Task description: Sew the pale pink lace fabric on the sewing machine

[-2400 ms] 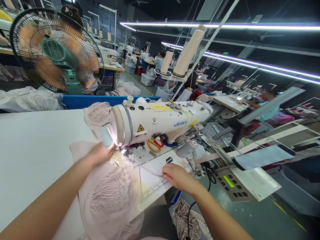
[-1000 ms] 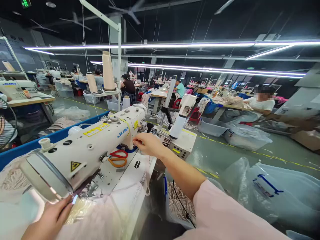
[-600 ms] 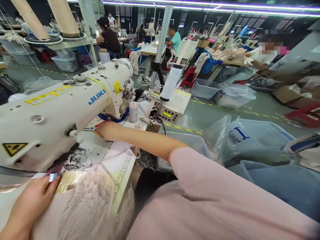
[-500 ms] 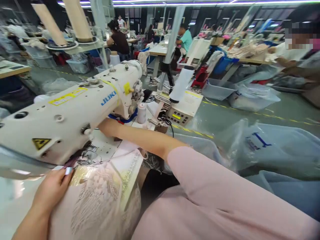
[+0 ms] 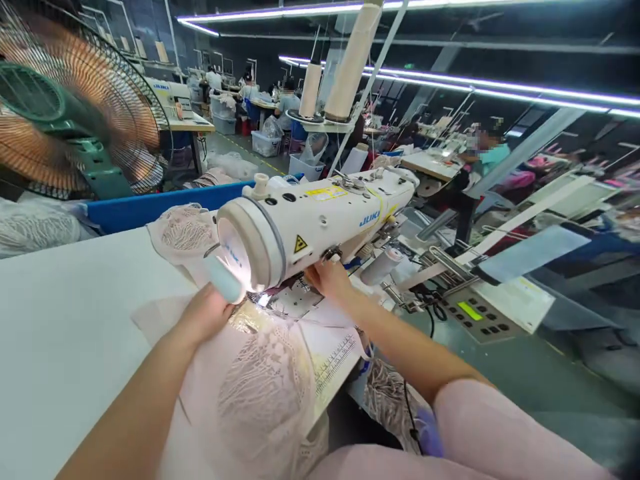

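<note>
A white Juki sewing machine (image 5: pixel 320 227) stands on the white table (image 5: pixel 65 320), its lamp glaring at the needle end. Pale pink lace fabric (image 5: pixel 265 387) lies under the needle and runs toward me. My left hand (image 5: pixel 205 313) rests on that fabric just left of the needle, fingers curled onto it and partly lost in the glare. My right hand (image 5: pixel 327 277) reaches under the machine's arm, fingers curled close to a small lever; what they hold is hidden. A printed ruler strip (image 5: pixel 335 357) lies at the table's edge below my right forearm.
A spinning fan (image 5: pixel 60 113) stands at the back left behind a blue rim (image 5: pixel 160 207). Another lace piece (image 5: pixel 183 230) lies behind the machine head. A grey thread spool (image 5: pixel 381 265), a control panel (image 5: pixel 475 317) and tall thread cones (image 5: pixel 350 63) sit right. A co-worker (image 5: pixel 487 157) sits beyond.
My view has swung back left to the needle end. My right hand has come from the scissors near the machine's base to under the arm. My left hand stayed on the fabric.
</note>
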`<state>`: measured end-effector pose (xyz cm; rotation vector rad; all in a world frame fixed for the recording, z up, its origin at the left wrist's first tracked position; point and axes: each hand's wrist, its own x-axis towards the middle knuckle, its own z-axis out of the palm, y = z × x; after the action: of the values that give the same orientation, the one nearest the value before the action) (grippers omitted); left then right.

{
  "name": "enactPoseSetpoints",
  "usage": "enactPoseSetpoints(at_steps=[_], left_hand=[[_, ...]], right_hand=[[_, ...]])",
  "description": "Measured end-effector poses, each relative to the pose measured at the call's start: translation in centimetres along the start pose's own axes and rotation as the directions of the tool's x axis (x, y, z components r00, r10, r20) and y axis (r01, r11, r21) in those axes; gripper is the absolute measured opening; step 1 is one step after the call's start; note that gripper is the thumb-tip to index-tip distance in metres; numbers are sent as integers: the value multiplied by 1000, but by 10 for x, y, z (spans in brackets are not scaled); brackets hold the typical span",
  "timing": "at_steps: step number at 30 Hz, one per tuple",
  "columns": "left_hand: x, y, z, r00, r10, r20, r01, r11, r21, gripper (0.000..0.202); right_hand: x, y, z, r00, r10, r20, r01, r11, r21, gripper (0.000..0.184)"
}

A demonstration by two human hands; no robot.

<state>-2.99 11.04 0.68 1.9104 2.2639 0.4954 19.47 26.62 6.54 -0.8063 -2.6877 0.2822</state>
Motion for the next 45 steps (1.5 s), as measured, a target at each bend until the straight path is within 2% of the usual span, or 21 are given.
enactPoseSetpoints(at_steps=[2,4,7,10,16,21,24,33,39,45], left_hand=[[1,2,-2,1000,8,-2,-8,999,-33,33],[2,4,-3,1000,19,7,-19,999,-46,32],[3,5,-4,999,31,31,-30,999,-29,34],[3,5,-5,997,48,58,-49,999,2,37],[1,7,-10,995,57,86,-60,998,26,38],[0,6,-10,994,46,98,-48,999,17,44],[1,4,-8,991,44,122,-46,999,13,44],[2,3,-6,991,14,136,-12,1000,-17,55],[4,3,-5,990,6,143,-2,1000,-25,54],[3,4,-8,990,-5,138,8,1000,-19,55]], right_hand=[[-41,-3,5,987,26,-159,-11,995,95,28],[-78,-13,12,965,14,-260,50,970,237,28],[-100,-35,26,967,-123,-222,198,913,357,28],[-89,-49,39,953,-221,-206,282,895,346,30],[-70,-47,55,936,-238,-260,297,929,219,30],[-70,-47,55,839,-367,-402,415,909,35,23],[-69,-49,52,806,-429,-408,455,890,-35,16],[-69,-45,48,807,-456,-375,463,883,-78,13],[-71,-43,47,780,-521,-348,515,849,-118,16],[-73,-45,45,788,-525,-322,511,849,-133,13]])
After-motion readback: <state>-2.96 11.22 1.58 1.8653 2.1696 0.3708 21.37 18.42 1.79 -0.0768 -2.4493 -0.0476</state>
